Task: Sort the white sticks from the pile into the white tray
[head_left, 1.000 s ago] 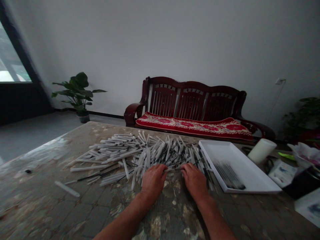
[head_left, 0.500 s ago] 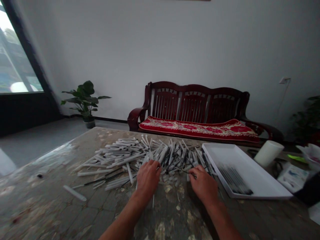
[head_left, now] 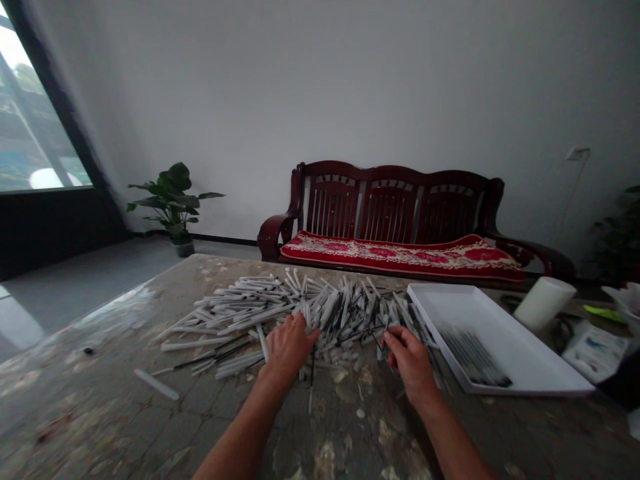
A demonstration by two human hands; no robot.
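Observation:
A wide pile of white pen barrels and thin black refills (head_left: 280, 308) lies on the marbled table (head_left: 150, 427). My left hand (head_left: 286, 348) rests at the pile's near edge with its fingers curled round a thin pen part (head_left: 311, 381) that points back toward me. My right hand (head_left: 413, 363) is at the pile's right end, close to the white tray (head_left: 520, 363). Its fingertips are pinched on a thin black refill. Several black refills (head_left: 475, 357) lie side by side in the tray.
A lone white barrel (head_left: 156, 385) lies apart at the left. A white cylinder (head_left: 544, 303) and papers (head_left: 595, 349) sit right of the tray. Behind the table stand a dark wooden bench with a red cushion (head_left: 400, 250) and a potted plant (head_left: 173, 203).
My left hand has moved slightly forward and drawn a thin pen part out of the pile. My right hand's fingers have curled tighter at the pile's right end. The camera has tilted slightly.

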